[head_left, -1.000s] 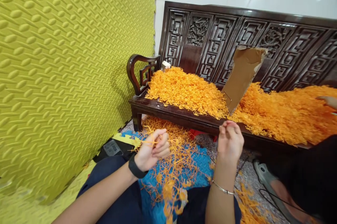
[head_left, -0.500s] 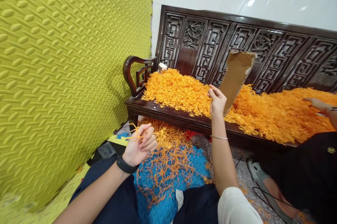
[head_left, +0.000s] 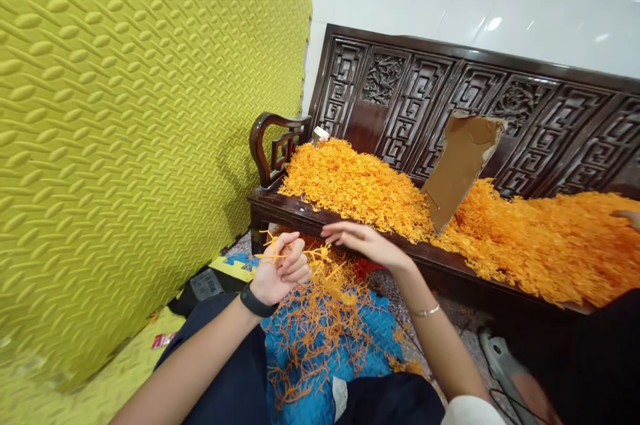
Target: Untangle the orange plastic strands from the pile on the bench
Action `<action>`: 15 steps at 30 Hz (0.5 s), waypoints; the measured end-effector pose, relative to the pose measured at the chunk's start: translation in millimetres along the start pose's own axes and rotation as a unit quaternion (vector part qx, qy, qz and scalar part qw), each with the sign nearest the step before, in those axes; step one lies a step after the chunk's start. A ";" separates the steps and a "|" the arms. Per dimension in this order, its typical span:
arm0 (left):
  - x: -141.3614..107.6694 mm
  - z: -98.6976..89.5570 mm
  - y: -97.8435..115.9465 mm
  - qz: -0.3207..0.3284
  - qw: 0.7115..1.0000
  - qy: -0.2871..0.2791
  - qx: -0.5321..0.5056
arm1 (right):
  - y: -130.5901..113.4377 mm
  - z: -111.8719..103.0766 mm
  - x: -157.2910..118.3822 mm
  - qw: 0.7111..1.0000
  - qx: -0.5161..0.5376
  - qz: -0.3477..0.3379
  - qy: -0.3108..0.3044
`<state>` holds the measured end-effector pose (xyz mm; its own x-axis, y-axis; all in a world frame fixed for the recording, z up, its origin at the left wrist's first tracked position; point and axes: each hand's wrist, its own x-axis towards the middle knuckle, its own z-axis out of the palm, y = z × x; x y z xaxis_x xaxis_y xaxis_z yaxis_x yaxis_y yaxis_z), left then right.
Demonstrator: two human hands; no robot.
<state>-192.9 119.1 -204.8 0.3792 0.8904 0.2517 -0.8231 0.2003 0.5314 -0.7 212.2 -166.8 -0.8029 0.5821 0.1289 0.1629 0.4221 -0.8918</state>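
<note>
My left hand [head_left: 284, 270], with a dark band on its wrist, is closed around a thin branching orange plastic piece [head_left: 270, 248]. Strands poke out above the fist, and more orange bits [head_left: 319, 253] stick out on its right side. Just right of these bits, my right hand [head_left: 365, 243] reaches leftward with its fingers stretched out and nothing visible in them. Under both hands, loose orange plastic strands [head_left: 320, 325] lie tangled over a blue mat [head_left: 300, 410]. Behind them, a heap of small orange plastic pieces [head_left: 355, 178] rests on the dark wooden bench [head_left: 320, 212].
A cardboard piece [head_left: 463, 168] stands upright between this heap and a second orange heap [head_left: 555, 245]. A yellow foam mat [head_left: 150, 132] forms a wall at left. Another person's hand [head_left: 627, 217] touches the right heap. A white-lidded container [head_left: 320, 135] stands by the armrest.
My right hand has moved down and left from in front of the heap to beside my left hand, its fingers straightening. The whole view has shifted slightly.
</note>
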 end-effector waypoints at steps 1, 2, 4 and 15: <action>0.9 -0.3 0.3 0.002 1.000 -0.007 0.001 | -0.1 14.9 -3.0 0.999 0.016 -0.011 -0.033; 1.6 -0.5 0.9 0.003 1.000 -0.012 0.002 | 0.6 26.5 -5.2 0.999 0.027 -0.015 -0.024; 2.9 -1.0 2.3 0.007 1.000 -0.017 0.003 | 3.2 40.9 -7.9 0.996 0.060 -0.020 0.057; 3.7 8.2 -23.4 -0.080 0.994 -0.072 0.002 | 7.4 15.3 -26.2 0.788 0.198 -0.166 0.558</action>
<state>-168.8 114.4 -209.6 0.5624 0.7795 0.2759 -0.7453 0.3334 0.5774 12.7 189.5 -183.4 0.2783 0.8269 0.4886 -0.3193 0.5595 -0.7649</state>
